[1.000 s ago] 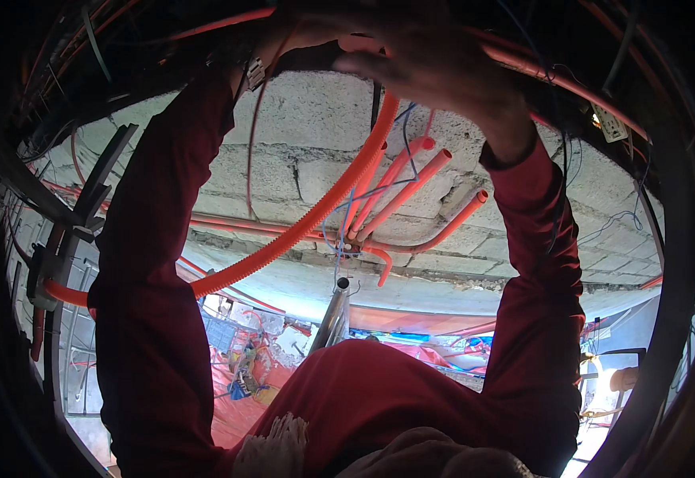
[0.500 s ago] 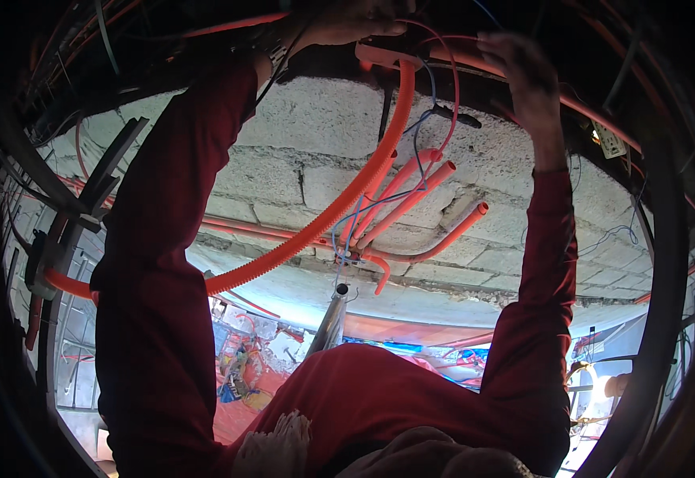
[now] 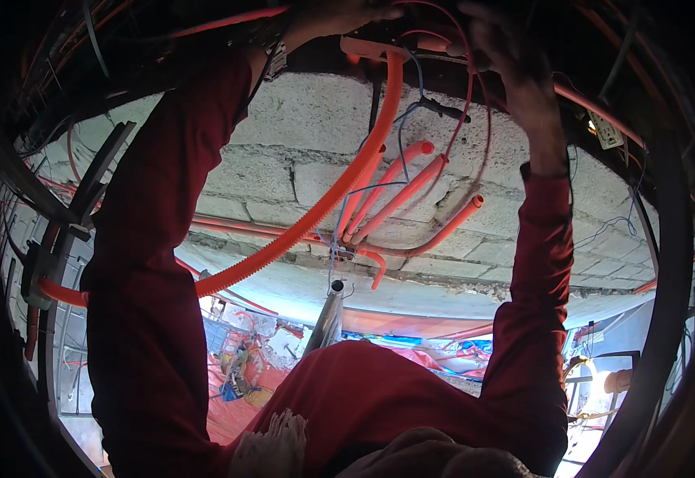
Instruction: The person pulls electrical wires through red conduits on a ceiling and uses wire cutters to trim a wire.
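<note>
Overhead, my left hand (image 3: 339, 17) reaches to the orange box (image 3: 373, 48). Its fingers are together, partly cut off by the top edge and dark; what they hold cannot be made out. My right hand (image 3: 515, 68), raised to the right of the box, is slightly blurred, its fingers bent around a thin red wire (image 3: 468, 76) that loops between the hands and hangs down. From the box, an orange corrugated conduit (image 3: 339, 187) curves down left, passing behind my left forearm. A blue wire (image 3: 403, 135) hangs beside it.
Several orange pipe ends (image 3: 399, 179) stick out by the pale block wall (image 3: 268, 143). Below them stands a metal pole (image 3: 327, 319). Dark metal framing (image 3: 97, 175) is at the left, and an orange pipe (image 3: 598, 111) runs along the upper right.
My right hand has moved slightly up and left, with the red wire now looping wider and hanging lower beneath it. My left hand has shifted a little up and left in view.
</note>
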Motion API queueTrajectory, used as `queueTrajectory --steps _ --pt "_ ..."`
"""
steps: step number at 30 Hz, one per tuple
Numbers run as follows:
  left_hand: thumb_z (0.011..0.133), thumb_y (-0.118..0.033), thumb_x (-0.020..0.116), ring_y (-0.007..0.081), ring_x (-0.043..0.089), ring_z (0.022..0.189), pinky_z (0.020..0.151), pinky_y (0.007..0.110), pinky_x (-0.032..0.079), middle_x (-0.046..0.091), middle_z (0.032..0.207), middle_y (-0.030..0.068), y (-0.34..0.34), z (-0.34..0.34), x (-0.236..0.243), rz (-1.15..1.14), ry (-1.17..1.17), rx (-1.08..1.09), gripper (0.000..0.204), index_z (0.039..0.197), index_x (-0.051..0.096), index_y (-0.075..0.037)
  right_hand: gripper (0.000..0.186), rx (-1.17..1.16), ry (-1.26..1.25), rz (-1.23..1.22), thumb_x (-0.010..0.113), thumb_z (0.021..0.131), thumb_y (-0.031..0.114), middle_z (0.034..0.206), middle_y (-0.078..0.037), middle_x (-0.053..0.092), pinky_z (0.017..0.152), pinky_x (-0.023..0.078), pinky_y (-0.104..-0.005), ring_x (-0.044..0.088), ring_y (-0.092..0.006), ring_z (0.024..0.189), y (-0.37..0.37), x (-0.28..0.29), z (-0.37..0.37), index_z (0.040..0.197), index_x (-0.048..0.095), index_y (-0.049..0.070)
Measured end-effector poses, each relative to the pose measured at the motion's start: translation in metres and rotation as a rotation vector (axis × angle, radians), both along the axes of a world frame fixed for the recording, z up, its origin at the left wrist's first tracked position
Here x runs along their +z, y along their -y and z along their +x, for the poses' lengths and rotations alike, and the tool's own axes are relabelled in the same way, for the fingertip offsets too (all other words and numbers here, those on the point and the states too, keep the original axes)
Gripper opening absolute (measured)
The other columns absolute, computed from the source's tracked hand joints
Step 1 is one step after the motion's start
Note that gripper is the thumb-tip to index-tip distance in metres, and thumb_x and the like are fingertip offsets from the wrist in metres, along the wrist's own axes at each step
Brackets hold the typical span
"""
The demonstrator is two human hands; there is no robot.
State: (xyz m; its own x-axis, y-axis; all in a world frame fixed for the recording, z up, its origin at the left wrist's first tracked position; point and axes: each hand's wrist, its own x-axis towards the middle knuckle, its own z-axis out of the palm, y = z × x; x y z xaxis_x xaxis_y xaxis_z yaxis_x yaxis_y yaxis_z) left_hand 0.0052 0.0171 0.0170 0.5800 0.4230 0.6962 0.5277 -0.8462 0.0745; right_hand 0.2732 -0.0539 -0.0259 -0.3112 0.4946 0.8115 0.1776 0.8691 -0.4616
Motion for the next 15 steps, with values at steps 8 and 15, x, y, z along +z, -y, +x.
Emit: queueTrajectory --steps 8,15 --pt "0.102 -0.025 0.066 0.0186 0.067 0.076 0.069 0.035 0.051 0.067 0.079 0.0100 0.009 0.001 -0.001 -0.165 0.040 -0.004 0.024 0.094 0.068 -0.003 0.014 0.180 -0.092 -0.196 0.063 0.098 0.005 0.069 0.000 0.057 0.050 0.039 -0.0241 0.050 -0.0060 0.058 -0.048 0.053 0.007 0.108 0.069 -0.003" --pt "0.105 -0.016 0.056 0.0191 0.053 0.067 0.066 0.035 0.046 0.056 0.076 0.0072 -0.030 -0.003 -0.004 0.130 -0.048 0.095 0.023 0.085 0.057 -0.004 0.013 0.158 -0.068 -0.341 0.065 0.097 0.011 0.069 -0.001 0.057 0.051 0.039 -0.0256 0.051 -0.0085 0.060 -0.094 0.047 0.014 0.105 0.070 0.001"
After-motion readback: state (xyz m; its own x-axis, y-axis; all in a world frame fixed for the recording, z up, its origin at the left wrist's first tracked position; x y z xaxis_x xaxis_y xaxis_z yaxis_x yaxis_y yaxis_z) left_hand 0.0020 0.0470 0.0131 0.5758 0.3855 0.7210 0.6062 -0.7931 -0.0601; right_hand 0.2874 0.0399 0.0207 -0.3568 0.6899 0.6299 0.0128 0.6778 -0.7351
